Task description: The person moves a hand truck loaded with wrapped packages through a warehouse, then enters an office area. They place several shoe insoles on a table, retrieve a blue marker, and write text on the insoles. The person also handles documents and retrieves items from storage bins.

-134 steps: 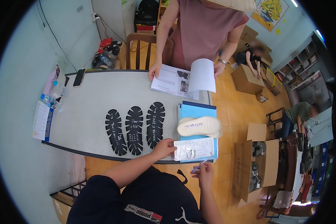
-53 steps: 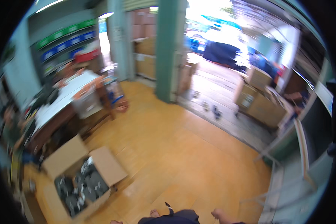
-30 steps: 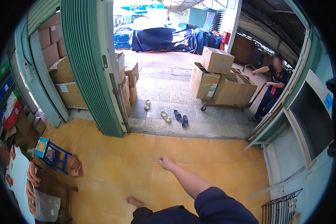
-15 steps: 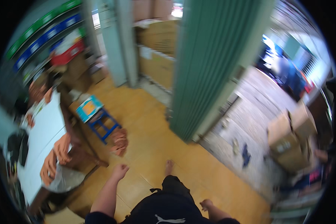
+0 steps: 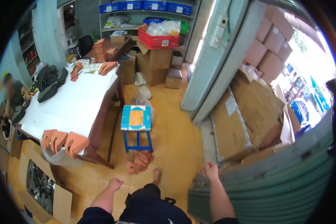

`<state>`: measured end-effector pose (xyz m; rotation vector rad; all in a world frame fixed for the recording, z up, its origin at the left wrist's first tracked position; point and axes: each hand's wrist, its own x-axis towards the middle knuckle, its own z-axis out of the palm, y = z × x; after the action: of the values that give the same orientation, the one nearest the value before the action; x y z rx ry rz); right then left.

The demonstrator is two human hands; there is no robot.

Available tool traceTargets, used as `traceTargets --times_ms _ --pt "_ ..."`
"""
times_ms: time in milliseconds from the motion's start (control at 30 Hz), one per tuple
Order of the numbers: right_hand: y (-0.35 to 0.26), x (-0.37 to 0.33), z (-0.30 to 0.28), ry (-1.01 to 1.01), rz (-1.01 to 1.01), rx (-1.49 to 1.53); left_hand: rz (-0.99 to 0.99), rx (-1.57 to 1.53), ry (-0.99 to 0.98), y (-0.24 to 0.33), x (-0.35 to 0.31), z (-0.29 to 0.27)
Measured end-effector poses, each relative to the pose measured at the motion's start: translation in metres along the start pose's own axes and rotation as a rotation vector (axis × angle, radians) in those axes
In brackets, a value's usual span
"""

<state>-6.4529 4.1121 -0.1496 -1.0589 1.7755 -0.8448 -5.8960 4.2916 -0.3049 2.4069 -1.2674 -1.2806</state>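
Note:
My left hand [image 5: 115, 184] hangs in front of my left thigh, fingers curled into a loose fist with nothing visible in them. On the other side, my right hand [image 5: 210, 170] is raised with its fingers bent together, near the edge of a green folding shutter [image 5: 257, 190]. No object shows in it. Ahead of me on the tiled floor stands a blue stool [image 5: 137, 140] with a teal and orange board [image 5: 137, 118] on its seat. A heap of orange cut pieces [image 5: 140, 161] lies at the stool's foot, just beyond my bare foot [image 5: 156, 174].
A white-topped table [image 5: 69, 102] at left carries orange stacks [image 5: 75, 145] and dark pieces [image 5: 48, 80]; a person [image 5: 16, 93] sits beyond it. An open carton [image 5: 62, 203] of dark pieces stands near left. Large cartons [image 5: 246, 115] lean at right. A red crate [image 5: 157, 39] sits on boxes behind.
My view has swung left, away from the doorway, and faces the stool and table. My right hand has risen and moved forward beside the shutter. The left stays loosely closed.

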Motion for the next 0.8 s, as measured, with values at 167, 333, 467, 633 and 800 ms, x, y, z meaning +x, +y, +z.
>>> traceTargets --times_ms 167,333,467,633,800 --pt "-0.025 0.115 0.051 0.062 -0.055 -0.323 -0.337 -0.094 -0.161 0.028 0.074 -0.014" --pt "0.041 0.178 0.039 -0.303 0.158 -0.999 -0.058 -0.119 -0.119 0.174 0.189 -0.091" --pt "0.079 0.272 0.011 -0.575 0.677 -0.861 0.175 -0.227 0.235 0.309 0.312 -0.144" --pt "0.042 0.449 0.033 -0.817 0.105 -1.23 0.167 -0.356 0.224 0.41 0.445 -0.148" --pt "-0.126 0.67 0.113 -0.751 0.271 -1.044 -0.039 -0.141 0.016 0.468 0.51 -0.154"
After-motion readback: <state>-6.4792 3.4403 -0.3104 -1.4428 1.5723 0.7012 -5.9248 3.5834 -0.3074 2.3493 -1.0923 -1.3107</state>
